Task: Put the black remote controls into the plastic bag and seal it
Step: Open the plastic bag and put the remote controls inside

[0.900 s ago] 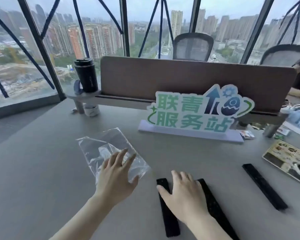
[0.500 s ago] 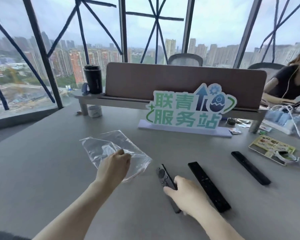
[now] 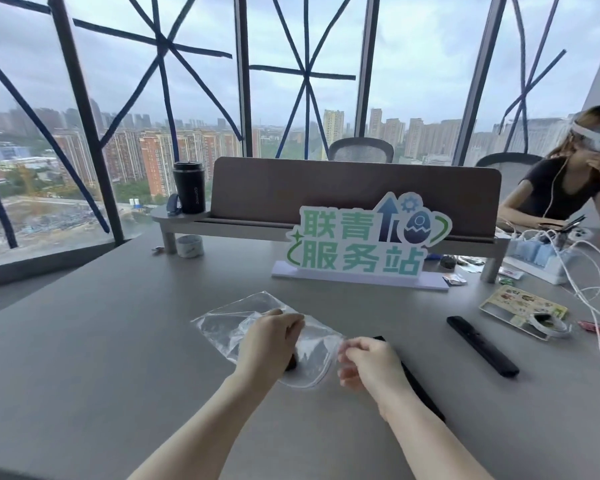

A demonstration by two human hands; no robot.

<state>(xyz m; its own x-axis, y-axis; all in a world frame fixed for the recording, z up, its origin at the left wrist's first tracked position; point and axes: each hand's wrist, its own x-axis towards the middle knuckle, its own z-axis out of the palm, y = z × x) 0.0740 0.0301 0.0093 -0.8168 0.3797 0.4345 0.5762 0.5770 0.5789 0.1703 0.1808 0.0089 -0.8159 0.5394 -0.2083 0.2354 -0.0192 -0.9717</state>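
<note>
A clear plastic bag (image 3: 222, 327) lies on the grey table (image 3: 84, 358), its mouth turned toward my hands. My left hand (image 3: 274, 341) is closed on the bag's upper edge. My right hand (image 3: 371, 362) pinches the bag's near right edge. A small dark piece (image 3: 292, 364) shows just under my left hand at the bag's mouth; I cannot tell whether it is inside the bag. A long black remote (image 3: 425, 396) lies on the table, partly hidden beneath my right hand and forearm. Another black remote (image 3: 482, 344) lies apart to the right.
A green-and-white sign (image 3: 361, 244) stands behind the bag, before a brown divider on a shelf holding a black tumbler (image 3: 189, 187). A printed booklet (image 3: 520, 306), tape roll and white cables (image 3: 586, 271) crowd the right side. A person (image 3: 561, 192) sits at the far right.
My right hand let go of the small remote and moved left to the bag's edge. My left hand lifted the bag's mouth. The view tilted upward.
</note>
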